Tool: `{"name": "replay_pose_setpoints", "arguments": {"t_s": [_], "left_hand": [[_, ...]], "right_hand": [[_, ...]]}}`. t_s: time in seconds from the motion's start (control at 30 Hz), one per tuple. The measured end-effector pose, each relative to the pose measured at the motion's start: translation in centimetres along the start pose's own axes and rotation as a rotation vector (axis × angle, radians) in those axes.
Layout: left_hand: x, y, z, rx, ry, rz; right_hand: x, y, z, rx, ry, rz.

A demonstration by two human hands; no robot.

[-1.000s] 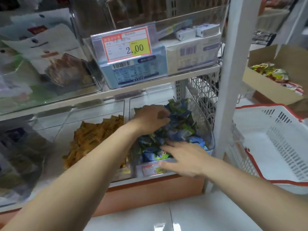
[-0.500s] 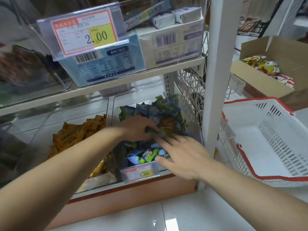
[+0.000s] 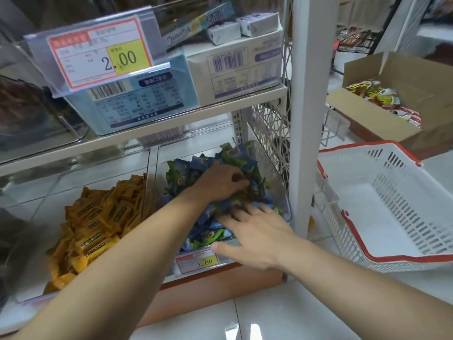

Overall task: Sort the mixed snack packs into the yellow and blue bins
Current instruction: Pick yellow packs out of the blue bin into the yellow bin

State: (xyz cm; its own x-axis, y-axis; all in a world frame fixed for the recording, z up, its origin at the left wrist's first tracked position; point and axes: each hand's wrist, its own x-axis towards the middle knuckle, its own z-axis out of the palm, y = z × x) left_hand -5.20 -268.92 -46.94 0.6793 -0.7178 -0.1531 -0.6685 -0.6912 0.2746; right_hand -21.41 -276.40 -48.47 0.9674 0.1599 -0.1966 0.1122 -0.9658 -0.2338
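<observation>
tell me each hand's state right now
left hand: fingers curled in the blue packs, hold cannot be told
right hand: open, flat on the blue packs

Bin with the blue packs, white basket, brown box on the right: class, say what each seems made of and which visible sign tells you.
Bin: clear rigid plastic, glossy; the blue packs show through its wall.
White basket: likely moulded plastic, matte; slotted walls, red rim.
Brown box: probably cardboard, matte; folded-open flaps.
</observation>
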Motion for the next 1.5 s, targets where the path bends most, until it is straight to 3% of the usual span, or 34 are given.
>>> {"name": "replay_pose_setpoints", "arguments": {"t_s": [0.13,0.43,0.63,1.0,1.17,1.37,1.5], "left_hand": [[0.7,-0.2,0.1,0.145,-0.103,0.037],[2.7,-0.1,0.3,0.137,-0.358,-0.006],[2.6,-0.9,1.8,0.171,-0.257,-0.035],[2.0,-0.9,2.1,0.065,-0.111,0.158],[1.5,-1.5,0.1,-0.188,-0.109,0.091],[-1.3,-2.1,-2.4,-0.538,0.189,-0.039],[-3.3,-1.2,-3.6,-0.830,0.352,-0.099]], "right_hand": [[0.0,0.3,0.0,0.004,0.024,-0.014],[-1.0,1.4,-0.3,0.029,0.064,0.001],[-1.3,1.7,0.1,0.029,0.063,-0.014],[-1.0,1.8,0.1,0.017,0.061,-0.025],[-1.1,1.8,-0.1,0.022,0.082,-0.023],[-0.9,1.6,-1.0,0.084,0.081,0.019],[-0.3,1.4,-2.3,0.399,0.334,0.090]]}}
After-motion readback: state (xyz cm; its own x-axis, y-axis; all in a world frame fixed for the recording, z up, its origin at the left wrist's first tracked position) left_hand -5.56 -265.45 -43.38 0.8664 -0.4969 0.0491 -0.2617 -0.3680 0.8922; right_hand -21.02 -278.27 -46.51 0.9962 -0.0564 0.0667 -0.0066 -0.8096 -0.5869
